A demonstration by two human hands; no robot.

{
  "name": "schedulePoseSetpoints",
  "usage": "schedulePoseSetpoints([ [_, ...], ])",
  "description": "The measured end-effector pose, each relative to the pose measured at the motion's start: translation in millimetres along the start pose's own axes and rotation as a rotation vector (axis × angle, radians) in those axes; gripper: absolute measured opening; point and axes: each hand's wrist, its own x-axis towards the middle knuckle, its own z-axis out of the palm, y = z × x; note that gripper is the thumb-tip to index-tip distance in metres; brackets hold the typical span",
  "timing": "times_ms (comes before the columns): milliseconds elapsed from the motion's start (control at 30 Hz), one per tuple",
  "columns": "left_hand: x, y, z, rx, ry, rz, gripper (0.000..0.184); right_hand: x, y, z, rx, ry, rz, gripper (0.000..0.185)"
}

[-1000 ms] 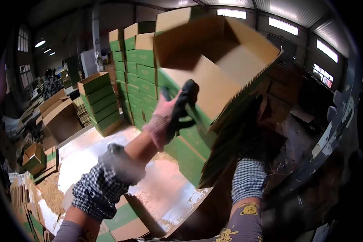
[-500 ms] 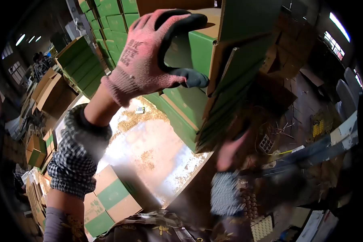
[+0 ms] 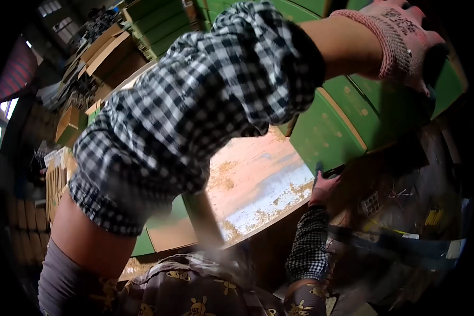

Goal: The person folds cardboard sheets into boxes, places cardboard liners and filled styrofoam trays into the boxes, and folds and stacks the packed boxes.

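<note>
My left hand [image 3: 405, 39], in a pink glove with dark coated fingers, reaches across to the upper right. Its fingers curl over the far end of a row of green cardboard boxes [image 3: 332, 126], partly dark and cut by the edge of the view. Low on the nearest box is my right hand [image 3: 325, 185], also gloved. Its thumb lies up against the green face and its other fingers go round the lower edge, mostly hidden. The boxes sit tilted in view at the edge of a bright, worn tabletop [image 3: 263, 174] strewn with yellowish crumbs.
A green and brown carton [image 3: 171, 231] stands at the near left of the tabletop. Open brown cartons [image 3: 110, 55] and flattened cardboard [image 3: 58, 179] lie farther left. More green boxes [image 3: 158, 23] are stacked behind. Trays and debris [image 3: 371, 205] litter the dark floor at right.
My left hand has swung right and away with the boxes, its checked sleeve now crossing the view. My right hand has come onto the nearest box's lower edge. The view has turned.
</note>
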Motion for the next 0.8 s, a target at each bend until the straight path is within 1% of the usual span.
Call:
schedulePoseSetpoints([
  [67, -17, -6, -5, -0.062, 0.057, 0.072, 0.070, -45, 21, 42, -0.242, -0.018, -0.065, 0.084],
  [100, -38, -9, -12, -0.064, 0.084, 0.068, 0.071, -80, 21, 67, -0.414, -0.087, -0.112, 0.088],
  [133, -61, -15, -18, -0.055, 0.093, 0.038, 0.072, -104, -16, 47, -0.590, -0.352, -0.214, 0.096],
  [167, -91, -24, -26, -0.028, 0.064, -0.012, 0.072, -132, -32, 54, -0.509, -0.365, -0.334, 0.098],
  [200, -126, -30, -36, 0.006, 0.000, -0.094, 0.073, -154, -59, 53, -0.487, -0.486, -0.328, 0.101],
  [233, -171, -33, -55, 0.131, -0.169, -0.152, 0.066, -168, -79, 62, -0.404, -0.571, -0.373, 0.104],
  [267, -220, -27, -75, 0.197, -0.359, -0.309, 0.062, -172, -102, 65, -0.344, -0.446, -0.500, 0.113],
  [300, -280, -18, -89, 0.238, -0.468, -0.494, 0.062, -163, -122, 73, -0.393, -0.494, -0.500, 0.117],
  [333, -345, 0, -106, 0.234, -0.518, -0.724, 0.061, -154, -141, 86, -0.440, -0.543, -0.504, 0.122],
  [367, -407, 28, -128, 0.320, -0.551, -0.916, 0.062, -146, -147, 120, -0.289, -0.420, -0.487, 0.128],
  [400, -451, 64, -154, 0.405, -0.567, -1.117, 0.063, -127, -177, 120, -0.350, -0.490, -0.468, 0.128],
  [433, -502, 100, -180, 0.511, -0.589, -1.284, 0.065, -112, -194, 142, -0.375, -0.466, -0.499, 0.129],
  [467, -543, 142, -209, 0.552, -0.586, -1.489, 0.068, -100, -209, 161, -0.407, -0.485, -0.490, 0.129],
  [500, -578, 181, -231, 0.675, -0.593, -1.687, 0.070, -87, -230, 184, -0.426, -0.482, -0.484, 0.128],
  [533, -602, 217, -242, 0.815, -0.577, -1.897, 0.072, -77, -244, 209, -0.448, -0.435, -0.532, 0.127],
  [567, -625, 238, -240, 0.877, -0.702, -2.046, 0.074, -74, -261, 242, -0.406, -0.456, -0.494, 0.123],
  [600, -641, 255, -234, 0.912, -0.837, -2.204, 0.076, -76, -281, 259, -0.369, -0.456, -0.543, 0.110],
  [633, -644, 258, -224, 0.977, -0.810, -2.115, 0.091, -92, -299, 279, -0.328, -0.473, -0.668, 0.102],
  [667, -630, 250, -229, 0.909, -0.748, -2.062, 0.088, -110, -314, 296, -0.297, -0.486, -0.786, 0.095],
  [700, -612, 241, -235, 0.892, -0.691, -2.075, 0.086, -137, -334, 299, -0.247, -0.553, -0.912, 0.089],
  [800, -613, 249, -239, 0.819, -0.491, -2.121, 0.081, -270, -402, 298, -0.136, -0.817, -1.316, 0.073],
])
